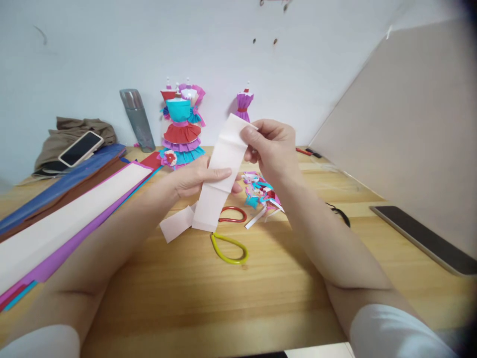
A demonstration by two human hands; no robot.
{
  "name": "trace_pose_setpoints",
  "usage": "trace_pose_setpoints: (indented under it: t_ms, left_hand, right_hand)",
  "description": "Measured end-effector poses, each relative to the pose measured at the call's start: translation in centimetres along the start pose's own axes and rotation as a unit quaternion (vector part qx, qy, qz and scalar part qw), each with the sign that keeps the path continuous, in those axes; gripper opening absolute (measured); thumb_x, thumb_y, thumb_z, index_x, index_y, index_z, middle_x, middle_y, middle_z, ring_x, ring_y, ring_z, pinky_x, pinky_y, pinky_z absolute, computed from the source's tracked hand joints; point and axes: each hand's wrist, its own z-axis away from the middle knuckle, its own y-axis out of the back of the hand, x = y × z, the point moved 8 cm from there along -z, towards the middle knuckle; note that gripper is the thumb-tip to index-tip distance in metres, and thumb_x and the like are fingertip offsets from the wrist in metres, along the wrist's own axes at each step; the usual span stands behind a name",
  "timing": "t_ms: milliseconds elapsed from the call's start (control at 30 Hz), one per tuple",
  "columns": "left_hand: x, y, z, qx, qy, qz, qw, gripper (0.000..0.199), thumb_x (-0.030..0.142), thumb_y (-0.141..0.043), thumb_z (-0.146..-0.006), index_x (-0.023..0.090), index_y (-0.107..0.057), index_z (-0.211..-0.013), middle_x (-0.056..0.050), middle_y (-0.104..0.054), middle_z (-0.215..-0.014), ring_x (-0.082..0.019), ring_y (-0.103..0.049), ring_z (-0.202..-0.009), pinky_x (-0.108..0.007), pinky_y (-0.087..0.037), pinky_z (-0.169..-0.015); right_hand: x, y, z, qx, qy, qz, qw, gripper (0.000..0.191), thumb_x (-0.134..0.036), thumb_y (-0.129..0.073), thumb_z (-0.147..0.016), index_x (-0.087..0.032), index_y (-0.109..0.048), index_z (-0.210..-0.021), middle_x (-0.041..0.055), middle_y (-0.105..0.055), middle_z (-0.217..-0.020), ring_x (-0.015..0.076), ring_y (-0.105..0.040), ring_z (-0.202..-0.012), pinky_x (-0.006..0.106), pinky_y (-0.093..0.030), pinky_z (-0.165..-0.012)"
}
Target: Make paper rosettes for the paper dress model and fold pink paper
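Observation:
A long pale pink paper strip [222, 161] with crease lines is held up at a slant over the table. My left hand [199, 177] grips it near the middle, thumb in front and fingers behind. At its top right corner, my right hand [270, 144] pinches the edge between thumb and fingers. Below the strip lie scissors with one red handle loop [234, 215] and one yellow handle loop [230, 248]; their blades are hidden. A smaller pale paper piece [177, 224] rests left of the strip's lower end.
Coloured paper scraps [261, 191] lie behind my right wrist. Long coloured paper sheets [82, 214] cover the left side. Small dress figures [182, 119] and a bottle [137, 119] stand at the back. A dark flat device [425, 238] lies right.

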Motion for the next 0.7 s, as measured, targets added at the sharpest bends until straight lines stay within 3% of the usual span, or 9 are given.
trace_pose_setpoints:
  t_ms: [133,267,500,700]
  left_hand:
    - [-0.9,-0.7,0.1,-0.011,0.027,0.005,1.0,0.04,0.043,-0.085,-0.067,0.014,-0.071,-0.092,-0.011,-0.076,-0.08,-0.027,-0.074,-0.081,-0.039,-0.059,-0.078]
    - [-1.9,-1.1,0.2,-0.056,0.072,0.005,0.996,0.037,0.037,-0.088,-0.062,0.014,-0.071,-0.087,-0.008,-0.074,-0.074,-0.021,-0.07,-0.068,-0.033,-0.057,-0.067]
    - [-4.7,0.3,0.2,-0.046,0.148,0.019,0.988,0.041,0.038,-0.089,-0.062,0.013,-0.072,-0.09,-0.011,-0.076,-0.08,-0.023,-0.071,-0.069,-0.035,-0.056,-0.062]
    - [-6.6,1.3,-0.7,-0.062,0.144,0.019,0.987,0.04,0.038,-0.089,-0.065,0.013,-0.071,-0.091,-0.011,-0.076,-0.082,-0.023,-0.071,-0.073,-0.035,-0.059,-0.065]
  right_hand:
    - [0.2,1.5,-0.8,0.034,0.012,0.02,0.999,0.031,-0.048,-0.075,-0.076,-0.024,-0.059,-0.067,-0.0038,-0.052,-0.049,0.0099,-0.045,-0.041,0.024,-0.031,-0.039]
    - [0.4,3.3,-1.7,0.07,0.018,0.027,0.997,0.033,-0.047,-0.074,-0.077,-0.024,-0.055,-0.064,-0.0051,-0.046,-0.047,0.0092,-0.042,-0.039,0.025,-0.031,-0.039]
    - [1.6,5.8,-3.2,0.1,0.016,0.024,0.995,0.035,-0.043,-0.075,-0.078,-0.024,-0.051,-0.06,-0.0062,-0.041,-0.046,0.0098,-0.043,-0.039,0.024,-0.027,-0.037]
    - [2.9,7.1,-3.9,0.115,0.003,0.015,0.993,0.034,-0.04,-0.077,-0.076,-0.023,-0.052,-0.06,-0.0077,-0.04,-0.044,0.0084,-0.042,-0.037,0.021,-0.029,-0.035]
